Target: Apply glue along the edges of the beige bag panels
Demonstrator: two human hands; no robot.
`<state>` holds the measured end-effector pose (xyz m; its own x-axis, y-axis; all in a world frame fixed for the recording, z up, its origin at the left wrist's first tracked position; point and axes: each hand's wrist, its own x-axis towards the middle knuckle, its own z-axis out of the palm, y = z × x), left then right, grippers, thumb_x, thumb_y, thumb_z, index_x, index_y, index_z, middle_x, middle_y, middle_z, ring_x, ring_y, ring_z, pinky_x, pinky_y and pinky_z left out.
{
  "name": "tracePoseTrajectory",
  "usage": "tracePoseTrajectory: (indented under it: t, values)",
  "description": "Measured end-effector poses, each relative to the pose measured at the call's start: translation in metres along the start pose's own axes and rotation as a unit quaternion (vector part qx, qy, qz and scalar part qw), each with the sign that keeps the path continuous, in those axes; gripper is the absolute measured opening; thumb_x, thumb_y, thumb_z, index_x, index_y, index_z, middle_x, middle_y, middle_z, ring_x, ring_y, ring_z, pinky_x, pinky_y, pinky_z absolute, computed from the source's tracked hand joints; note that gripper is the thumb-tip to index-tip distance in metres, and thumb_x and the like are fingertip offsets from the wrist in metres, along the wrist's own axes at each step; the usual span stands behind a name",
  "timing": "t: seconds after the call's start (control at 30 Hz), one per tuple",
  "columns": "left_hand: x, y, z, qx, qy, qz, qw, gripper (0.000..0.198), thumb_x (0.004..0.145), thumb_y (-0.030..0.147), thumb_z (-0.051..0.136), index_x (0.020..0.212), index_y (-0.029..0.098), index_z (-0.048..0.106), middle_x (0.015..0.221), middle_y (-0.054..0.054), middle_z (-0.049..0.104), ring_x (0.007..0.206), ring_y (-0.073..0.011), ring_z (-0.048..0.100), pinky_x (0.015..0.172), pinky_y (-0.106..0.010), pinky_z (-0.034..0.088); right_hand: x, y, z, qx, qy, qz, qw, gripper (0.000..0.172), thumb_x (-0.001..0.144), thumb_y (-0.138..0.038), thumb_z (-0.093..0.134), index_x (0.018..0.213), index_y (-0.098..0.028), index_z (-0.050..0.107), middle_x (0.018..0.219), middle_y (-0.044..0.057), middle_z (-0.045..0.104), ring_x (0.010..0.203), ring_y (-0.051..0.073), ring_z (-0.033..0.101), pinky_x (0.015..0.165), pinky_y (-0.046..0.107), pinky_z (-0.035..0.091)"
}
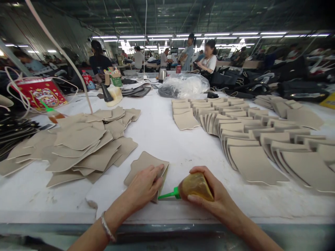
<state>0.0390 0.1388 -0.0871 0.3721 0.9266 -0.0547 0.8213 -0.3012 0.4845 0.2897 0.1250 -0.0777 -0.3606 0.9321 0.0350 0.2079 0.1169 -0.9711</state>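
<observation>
My left hand (146, 183) is closed on a beige leather-like piece (140, 164) near the table's front edge, with fingers bent over its right side. Some fingers are hidden, and the piece's right edge is raised a little. My right hand (213, 190) wraps round a soft squeeze bottle of amber liquid, probably glue (196, 186), tilted nearly flat. Its thin green nozzle (167, 194) points left, the tip at the piece's lower right edge by my left hand. Whether liquid is coming out I cannot tell.
Left lies a loose heap of beige pieces (81, 139); right, overlapping rows of similar pieces (256, 162). A second green-tipped bottle (53, 115) lies behind the heap. Farther back are a plastic bag (185, 85), a kettle (162, 74) and dark goods (295, 87). Several people work beyond.
</observation>
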Motion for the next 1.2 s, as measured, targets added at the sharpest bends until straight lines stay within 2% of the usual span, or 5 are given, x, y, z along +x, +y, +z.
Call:
tracePoseTrajectory:
  t: [0.2,0.7,0.9,1.1,1.2]
  values:
    - [-0.001,-0.001,0.001,0.002,0.008,-0.003,1.000,0.038,0.097,0.023,0.042,0.135,0.018,0.048,0.098,-0.006,0.059,0.087,-0.0226,0.058,0.077,-0.031,0.044,-0.002,0.003,0.000,-0.036,0.060,-0.011,0.997,0.050,0.079,-0.041,0.074,0.115,-0.024,0.043,0.093,0.000,0.056,0.081,0.021,0.055,0.072,0.030,0.044]
    - [-0.001,0.002,0.003,-0.013,0.009,-0.009,1.000,0.040,0.096,0.022,0.043,0.135,0.018,0.048,0.099,-0.006,0.059,0.085,-0.0226,0.058,0.077,-0.030,0.044,-0.007,0.005,-0.005,-0.011,-0.022,-0.034,0.999,0.047,0.081,-0.038,0.074,0.116,-0.025,0.045,0.104,0.001,0.054,0.092,0.022,0.055,0.081,0.029,0.044]
    - [-0.002,0.000,0.003,-0.012,0.015,-0.002,1.000,0.039,0.096,0.021,0.043,0.135,0.016,0.049,0.098,-0.006,0.059,0.085,-0.0237,0.058,0.076,-0.032,0.043,-0.002,0.007,-0.009,-0.047,0.014,-0.074,0.996,0.043,0.082,-0.034,0.074,0.115,-0.026,0.047,0.107,0.001,0.052,0.096,0.021,0.053,0.083,0.028,0.041]
    - [-0.001,-0.001,0.004,-0.018,0.009,0.001,1.000,0.040,0.097,0.022,0.039,0.136,0.016,0.047,0.103,-0.007,0.058,0.089,-0.0243,0.058,0.080,-0.033,0.044,-0.004,0.011,-0.006,-0.023,-0.027,-0.058,0.998,0.045,0.082,-0.034,0.074,0.117,-0.027,0.046,0.109,0.000,0.051,0.097,0.021,0.053,0.084,0.029,0.042]
    - [-0.001,-0.001,0.004,-0.017,0.004,0.000,1.000,0.041,0.097,0.022,0.037,0.136,0.016,0.047,0.104,-0.007,0.058,0.090,-0.0249,0.059,0.080,-0.035,0.044,0.001,0.013,-0.010,-0.053,0.024,-0.073,0.996,0.044,0.083,-0.033,0.074,0.116,-0.027,0.046,0.108,0.000,0.051,0.096,0.020,0.053,0.084,0.028,0.041]
